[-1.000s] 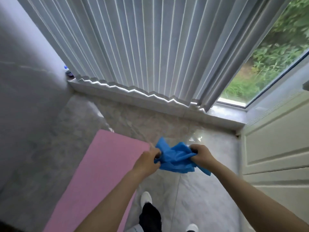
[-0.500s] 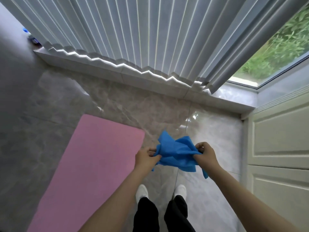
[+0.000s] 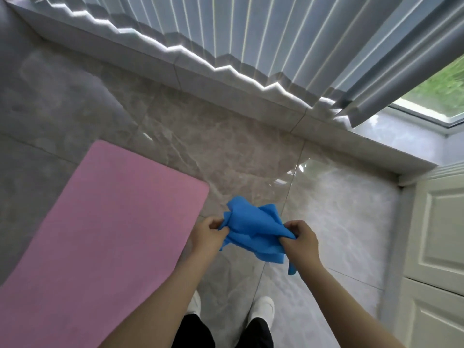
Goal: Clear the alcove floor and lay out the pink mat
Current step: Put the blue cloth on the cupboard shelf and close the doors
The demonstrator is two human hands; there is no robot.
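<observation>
The pink mat (image 3: 100, 229) lies flat on the marble floor at the left, its far end toward the window sill. A crumpled blue cloth (image 3: 253, 232) hangs in the air in front of me, to the right of the mat. My left hand (image 3: 208, 233) grips its left edge and my right hand (image 3: 300, 237) grips its right side, with a strip of cloth dangling below that hand.
A low stone sill (image 3: 226, 89) runs along the back under grey vertical blinds (image 3: 276, 33). White panelled cabinet doors (image 3: 437, 247) stand at the right. My feet in white shoes (image 3: 261, 307) are on the glossy floor tiles (image 3: 339, 209).
The view has tilted down and nearer to the floor, so the sill and blinds sit higher. Both hands keep hold of the blue cloth and have drawn it slightly toward me.
</observation>
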